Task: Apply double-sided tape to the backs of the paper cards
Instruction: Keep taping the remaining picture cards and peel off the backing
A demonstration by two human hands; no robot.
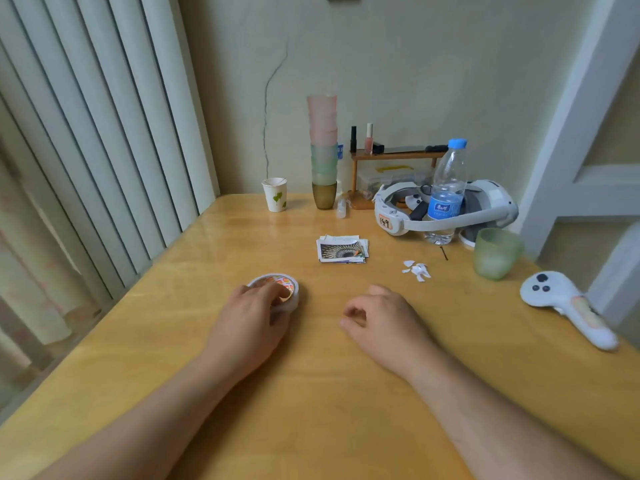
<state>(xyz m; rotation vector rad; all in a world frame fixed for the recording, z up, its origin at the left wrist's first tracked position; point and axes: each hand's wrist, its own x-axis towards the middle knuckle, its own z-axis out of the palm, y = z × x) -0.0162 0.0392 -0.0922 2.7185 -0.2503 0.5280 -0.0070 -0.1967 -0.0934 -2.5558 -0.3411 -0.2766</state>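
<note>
Lying flat, white tape roll (277, 287) shows colourful core.

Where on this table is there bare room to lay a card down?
Bare wood lies between the card stack and the right hand, and along the table's near edge between the forearms. It is crowded at the back right: headset, water bottle, green cup, paper scraps.
</note>
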